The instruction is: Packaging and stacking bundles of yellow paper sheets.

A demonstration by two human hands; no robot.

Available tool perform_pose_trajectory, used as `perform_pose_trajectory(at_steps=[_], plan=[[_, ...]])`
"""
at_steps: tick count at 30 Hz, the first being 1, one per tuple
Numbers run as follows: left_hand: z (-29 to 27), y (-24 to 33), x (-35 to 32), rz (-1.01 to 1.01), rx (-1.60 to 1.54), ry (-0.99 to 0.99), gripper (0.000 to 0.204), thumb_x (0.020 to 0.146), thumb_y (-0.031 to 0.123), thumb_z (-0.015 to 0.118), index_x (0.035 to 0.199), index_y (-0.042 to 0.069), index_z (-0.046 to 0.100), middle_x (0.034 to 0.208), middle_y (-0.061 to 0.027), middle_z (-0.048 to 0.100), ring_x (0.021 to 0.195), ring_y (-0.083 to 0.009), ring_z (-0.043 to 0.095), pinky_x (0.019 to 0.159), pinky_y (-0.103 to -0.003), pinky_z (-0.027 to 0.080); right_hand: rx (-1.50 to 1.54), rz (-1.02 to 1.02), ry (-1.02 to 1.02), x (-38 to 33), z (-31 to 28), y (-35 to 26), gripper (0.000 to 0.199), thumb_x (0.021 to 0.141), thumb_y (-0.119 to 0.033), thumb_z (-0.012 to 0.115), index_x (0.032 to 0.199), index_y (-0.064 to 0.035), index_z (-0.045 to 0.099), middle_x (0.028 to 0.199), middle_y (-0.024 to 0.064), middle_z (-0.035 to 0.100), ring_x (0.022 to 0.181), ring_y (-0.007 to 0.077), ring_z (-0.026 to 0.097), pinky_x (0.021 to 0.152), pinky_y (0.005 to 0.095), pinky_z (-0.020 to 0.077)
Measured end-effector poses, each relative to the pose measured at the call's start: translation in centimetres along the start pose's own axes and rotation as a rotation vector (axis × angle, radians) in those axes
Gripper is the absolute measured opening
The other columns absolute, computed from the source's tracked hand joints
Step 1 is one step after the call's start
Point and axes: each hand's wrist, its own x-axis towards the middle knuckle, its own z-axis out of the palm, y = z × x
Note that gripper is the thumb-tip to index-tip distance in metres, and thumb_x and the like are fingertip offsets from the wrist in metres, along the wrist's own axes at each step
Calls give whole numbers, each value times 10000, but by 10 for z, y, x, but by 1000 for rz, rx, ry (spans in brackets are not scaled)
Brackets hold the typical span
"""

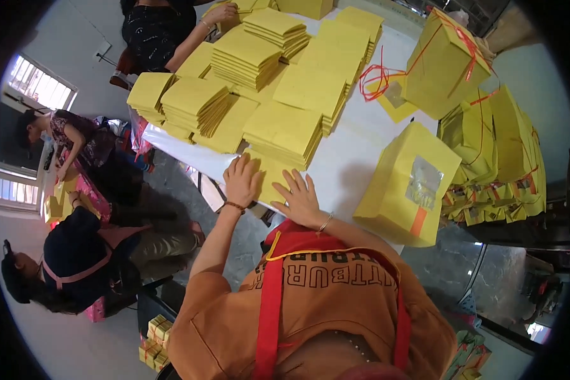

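At the table's near edge a flat yellow paper piece [270,172] lies in front of me, partly under my hands. My left hand [242,182] rests on its left side, fingers stretched forward. On its right side my right hand [300,199] lies flat with the fingers spread. Neither hand grips anything. Just beyond my fingertips is a stack of flat yellow paper pieces [284,130]. Further stacks of folded yellow paper [246,58] cover the far left of the table.
A yellow box-shaped bag [386,177] with a clear window lies to my right on the white table [342,152]. Behind it stands another yellow bag [440,69] beside red string [375,82]. Many finished-looking bags [497,139] are piled far right. Co-workers [76,247] work at left and beyond the table.
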Motion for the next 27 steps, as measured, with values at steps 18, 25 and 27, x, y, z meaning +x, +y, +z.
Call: perform_pose_trajectory(at_steps=[18, 25, 27], plan=[[21, 40, -8, 114, 262, 13, 430, 816, 390, 567, 1173, 152, 537, 1293, -120, 439, 1220, -323, 347, 958, -548, 232, 1260, 555, -188, -48, -186, 6, 357, 913, -168, 513, 1241, -29, 483, 1193, 83, 552, 1133, 158, 470, 943, 292, 376], [50, 63, -10, 37, 330, -134, 574, 821, 489, 506, 1295, 175, 425, 1391, -123, 331, 1282, -336, 276, 993, -600, 178, 1409, 623, -181, -56, -209, -8, 324, 917, -133, 499, 1225, -32, 492, 1190, 66, 548, 1097, 124, 476, 932, 270, 378], [50, 60, -10, -14, 357, -197, 581, 830, 479, 493, 1322, 181, 409, 1418, -129, 306, 1307, -348, 250, 996, -629, 163, 1394, 580, -156, -57, -225, -7, 323, 913, -131, 506, 1221, -34, 497, 1193, 63, 548, 1095, 123, 479, 933, 269, 377]])
